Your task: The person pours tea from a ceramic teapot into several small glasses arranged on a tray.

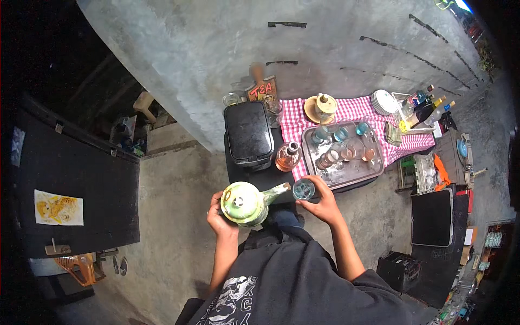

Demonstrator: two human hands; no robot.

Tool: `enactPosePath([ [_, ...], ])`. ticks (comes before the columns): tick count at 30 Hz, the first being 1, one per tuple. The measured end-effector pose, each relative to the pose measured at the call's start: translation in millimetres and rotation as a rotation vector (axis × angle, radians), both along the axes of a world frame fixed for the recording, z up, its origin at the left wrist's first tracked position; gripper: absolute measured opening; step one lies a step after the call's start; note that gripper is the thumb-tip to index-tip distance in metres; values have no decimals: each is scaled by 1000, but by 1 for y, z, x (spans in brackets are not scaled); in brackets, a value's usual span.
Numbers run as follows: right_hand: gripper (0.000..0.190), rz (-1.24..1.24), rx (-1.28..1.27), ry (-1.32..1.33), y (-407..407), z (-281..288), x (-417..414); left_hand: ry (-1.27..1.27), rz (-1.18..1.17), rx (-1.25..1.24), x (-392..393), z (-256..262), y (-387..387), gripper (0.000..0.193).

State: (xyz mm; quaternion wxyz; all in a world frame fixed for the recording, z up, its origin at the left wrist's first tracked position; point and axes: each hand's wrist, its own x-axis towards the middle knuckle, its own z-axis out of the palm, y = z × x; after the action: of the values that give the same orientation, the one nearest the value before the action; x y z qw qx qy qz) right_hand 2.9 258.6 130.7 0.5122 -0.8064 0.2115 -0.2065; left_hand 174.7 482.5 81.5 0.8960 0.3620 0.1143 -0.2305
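My left hand [219, 214] grips the side of a pale green enamel teapot [243, 203], whose lid faces up. The teapot's spout [277, 192] points right, towards a bluish drinking glass [303, 189]. Around that glass my right hand [323, 203] is closed, thumb and fingers on either side of it. The spout's tip ends just left of the glass, apart from it. I cannot tell whether liquid is in the glass. Beyond my right hand lies a metal tray [345, 178] with several glasses on it, some bluish and some holding amber or pinkish liquid.
A black lidded bin [249, 132] stands at the table's left, beside a glass bottle of orange liquid [289, 157]. On the checked cloth [292, 118] are a lidded ceramic pot [325, 106], stacked white plates [384, 102], a folded cloth [393, 134] and a bottle basket [420, 126]. A wooden sign [262, 89] leans behind.
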Motion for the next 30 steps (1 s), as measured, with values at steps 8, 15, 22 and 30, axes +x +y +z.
enactPosePath([
  [8, 61, -80, -4, 55, -20, -13, -19, -40, -19, 91, 6, -34, -13, 35],
  [15, 60, -139, 18, 14, -23, -17, -21, 30, -125, 172, 19, -62, -22, 38],
  [22, 60, -136, 106, 48, -19, -25, -17, 27, -204, 79, 29, -109, -28, 39],
  [30, 63, -90, 102, 158, -21, -12, 1, 3, -286, 27, 27, -115, -45, 39],
])
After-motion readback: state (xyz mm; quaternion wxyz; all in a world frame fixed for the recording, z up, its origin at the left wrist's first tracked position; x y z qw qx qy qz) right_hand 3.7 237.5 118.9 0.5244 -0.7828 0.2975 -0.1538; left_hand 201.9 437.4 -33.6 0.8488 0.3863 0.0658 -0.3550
